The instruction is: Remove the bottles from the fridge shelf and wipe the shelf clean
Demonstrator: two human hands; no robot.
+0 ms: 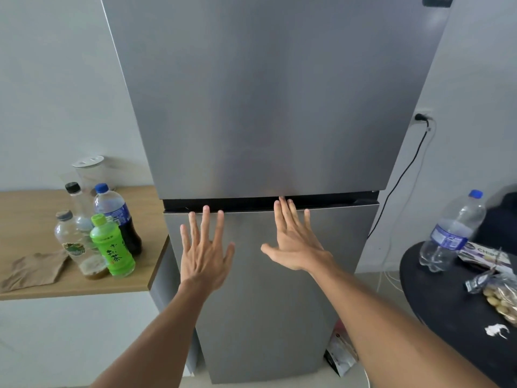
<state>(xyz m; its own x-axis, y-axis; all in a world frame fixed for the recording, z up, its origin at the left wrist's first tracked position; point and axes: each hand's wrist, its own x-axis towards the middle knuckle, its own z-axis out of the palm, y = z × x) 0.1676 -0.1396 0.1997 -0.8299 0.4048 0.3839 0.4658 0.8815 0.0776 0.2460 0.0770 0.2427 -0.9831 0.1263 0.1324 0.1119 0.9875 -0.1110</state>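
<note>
A tall silver fridge [268,107] fills the middle, both doors closed, so its shelf is hidden. My left hand [205,247] lies flat with fingers spread on the lower door, just under the dark gap [335,202] between the doors. My right hand [293,236] is also spread, its fingertips reaching that gap. Several bottles stand on the wooden counter [33,208] to the left: a green tea bottle [112,247], a dark cola bottle [119,217] and clear ones [71,239]. A beige cloth [33,268] lies beside them.
A round black table [447,303] at the right carries a clear water bottle [450,233], snack packets [486,256] and a bag of nuts [500,298]. A black power cord [402,175] runs down the right wall. A lidded clear jar [91,172] stands behind the bottles.
</note>
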